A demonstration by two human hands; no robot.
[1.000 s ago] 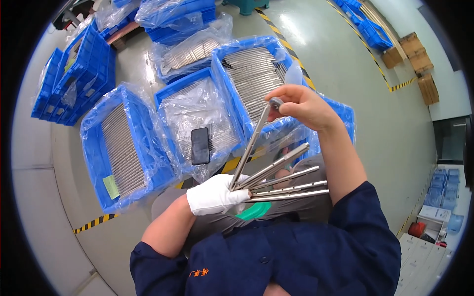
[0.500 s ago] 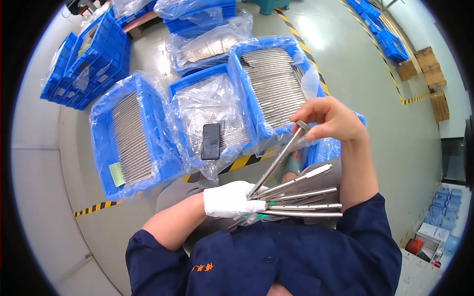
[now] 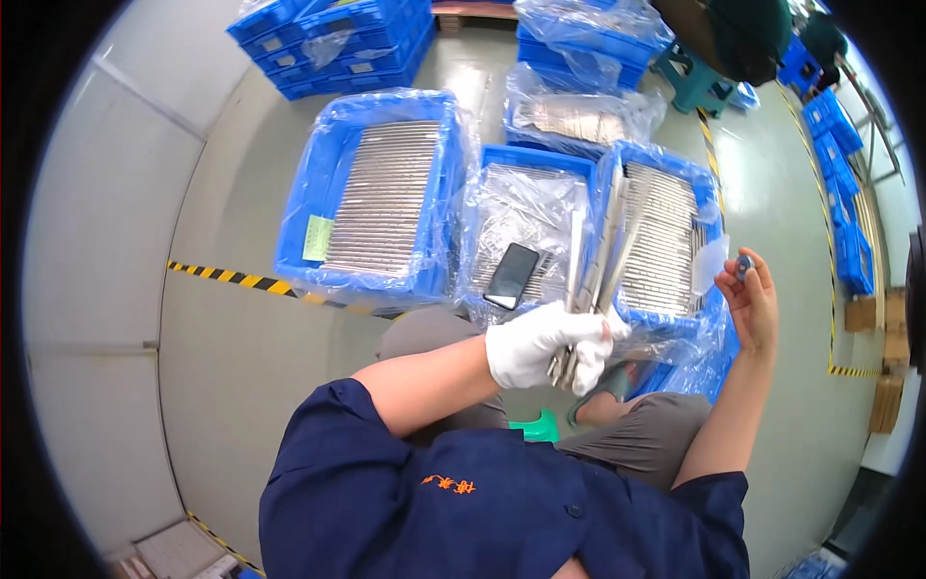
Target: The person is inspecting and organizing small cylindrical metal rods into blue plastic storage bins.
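Swung right of the phone (image 3: 511,274), rods (image 3: 604,253) look stiff: grip midway. Left fingers (image 3: 586,329) clench them; right fingers (image 3: 760,272) pinch a disc (image 3: 744,267).

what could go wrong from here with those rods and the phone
The gloved left hand grips several metal rods at once, so one might slip loose. The bare right hand pinches a small round part, which could drop. The phone lies on the clear plastic near the rods, so it might get knocked or slide.
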